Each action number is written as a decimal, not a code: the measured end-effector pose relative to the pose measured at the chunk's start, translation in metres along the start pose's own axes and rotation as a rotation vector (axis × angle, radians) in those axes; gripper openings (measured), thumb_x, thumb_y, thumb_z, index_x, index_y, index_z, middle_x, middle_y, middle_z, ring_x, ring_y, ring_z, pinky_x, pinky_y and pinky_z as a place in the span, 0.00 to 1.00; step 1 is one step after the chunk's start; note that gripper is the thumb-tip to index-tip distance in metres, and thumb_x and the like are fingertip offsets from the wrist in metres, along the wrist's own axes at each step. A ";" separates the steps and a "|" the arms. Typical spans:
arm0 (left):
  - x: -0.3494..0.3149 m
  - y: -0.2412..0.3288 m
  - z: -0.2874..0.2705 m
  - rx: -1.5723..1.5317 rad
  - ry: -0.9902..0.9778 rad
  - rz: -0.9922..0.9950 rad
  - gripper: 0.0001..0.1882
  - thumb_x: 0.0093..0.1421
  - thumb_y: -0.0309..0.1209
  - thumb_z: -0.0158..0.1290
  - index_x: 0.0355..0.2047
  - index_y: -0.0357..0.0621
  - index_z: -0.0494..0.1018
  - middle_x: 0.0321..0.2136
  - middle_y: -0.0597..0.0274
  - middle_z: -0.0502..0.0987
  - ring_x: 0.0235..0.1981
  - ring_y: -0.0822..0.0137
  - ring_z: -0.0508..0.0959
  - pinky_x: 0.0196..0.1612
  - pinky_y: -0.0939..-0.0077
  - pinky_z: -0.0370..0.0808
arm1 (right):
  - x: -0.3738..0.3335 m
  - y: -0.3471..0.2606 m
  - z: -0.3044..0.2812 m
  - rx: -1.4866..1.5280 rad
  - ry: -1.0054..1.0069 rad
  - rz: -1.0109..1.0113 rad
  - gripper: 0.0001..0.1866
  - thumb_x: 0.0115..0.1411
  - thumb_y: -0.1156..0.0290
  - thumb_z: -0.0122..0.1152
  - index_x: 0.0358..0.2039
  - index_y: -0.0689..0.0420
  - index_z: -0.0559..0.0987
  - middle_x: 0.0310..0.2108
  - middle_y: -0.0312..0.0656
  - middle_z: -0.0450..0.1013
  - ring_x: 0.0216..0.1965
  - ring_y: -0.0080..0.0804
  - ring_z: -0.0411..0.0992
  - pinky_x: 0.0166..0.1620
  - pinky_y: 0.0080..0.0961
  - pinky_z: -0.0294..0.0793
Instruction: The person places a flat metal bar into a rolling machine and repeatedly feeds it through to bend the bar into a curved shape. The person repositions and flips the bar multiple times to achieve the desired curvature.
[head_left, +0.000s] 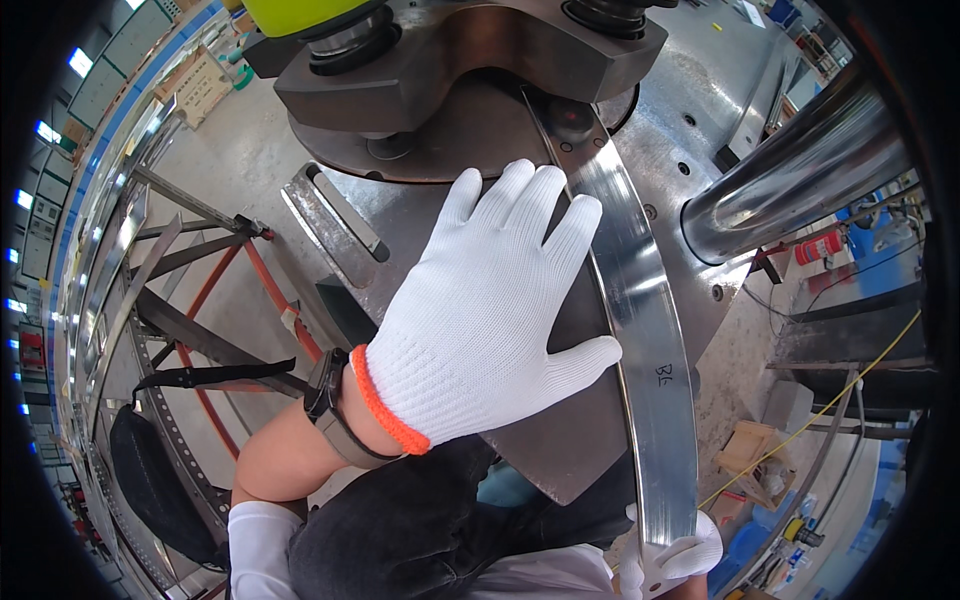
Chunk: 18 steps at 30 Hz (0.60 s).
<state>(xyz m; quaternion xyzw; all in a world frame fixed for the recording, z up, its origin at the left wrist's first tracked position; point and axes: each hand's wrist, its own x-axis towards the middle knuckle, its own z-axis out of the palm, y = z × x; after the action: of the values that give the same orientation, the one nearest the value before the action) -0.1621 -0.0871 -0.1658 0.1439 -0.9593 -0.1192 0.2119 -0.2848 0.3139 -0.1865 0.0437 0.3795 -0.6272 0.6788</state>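
My left hand (490,310), in a white knit glove with an orange cuff, is palm down with its fingers spread. It lies over a dark flat plate (570,455), its fingertips near the edge of a round dark disc (340,155). Its thumb and little gap of fingers come up to a long, shiny, slightly curved metal strip (650,320). The strip's far end runs in under a heavy dark machine block (350,100). At the strip's near end, my right hand (695,550), also white-gloved, is closed around it, partly hidden by the metal.
A thick polished steel column (800,170) rises at the right. A slotted metal bar (335,212) sticks out left of the plate. Farther left stands a metal rack (200,240) with a black bag (155,480). Cardboard boxes (755,460) lie at the lower right.
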 end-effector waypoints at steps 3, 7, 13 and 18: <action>0.001 0.000 -0.001 -0.008 -0.005 -0.004 0.51 0.64 0.57 0.75 0.78 0.39 0.71 0.74 0.37 0.71 0.80 0.30 0.69 0.83 0.27 0.63 | 0.000 0.000 -0.002 -0.003 -0.008 0.010 0.56 0.56 0.73 0.76 0.84 0.76 0.65 0.33 0.68 0.83 0.23 0.56 0.83 0.26 0.43 0.82; 0.001 0.001 -0.001 -0.004 -0.012 -0.012 0.51 0.64 0.56 0.75 0.78 0.39 0.71 0.74 0.37 0.71 0.80 0.29 0.69 0.84 0.27 0.63 | 0.000 -0.001 0.003 -0.017 0.013 0.002 0.56 0.55 0.73 0.76 0.84 0.76 0.65 0.33 0.68 0.83 0.23 0.56 0.82 0.26 0.42 0.81; 0.002 0.001 -0.001 -0.006 -0.010 -0.010 0.51 0.64 0.56 0.75 0.78 0.38 0.71 0.74 0.36 0.71 0.79 0.29 0.69 0.84 0.27 0.63 | 0.002 -0.003 0.013 -0.033 0.026 -0.006 0.55 0.56 0.71 0.77 0.83 0.76 0.66 0.33 0.67 0.83 0.22 0.54 0.82 0.25 0.41 0.79; 0.002 0.001 -0.002 -0.007 -0.016 -0.014 0.51 0.64 0.56 0.75 0.78 0.38 0.72 0.74 0.36 0.71 0.79 0.30 0.69 0.84 0.27 0.63 | 0.000 -0.003 0.002 0.003 -0.005 0.021 0.55 0.58 0.72 0.77 0.84 0.74 0.65 0.35 0.67 0.83 0.24 0.54 0.83 0.27 0.42 0.81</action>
<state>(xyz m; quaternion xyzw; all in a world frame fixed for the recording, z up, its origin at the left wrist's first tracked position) -0.1630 -0.0874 -0.1628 0.1491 -0.9595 -0.1251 0.2036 -0.2865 0.3117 -0.1836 0.0471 0.3761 -0.6206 0.6864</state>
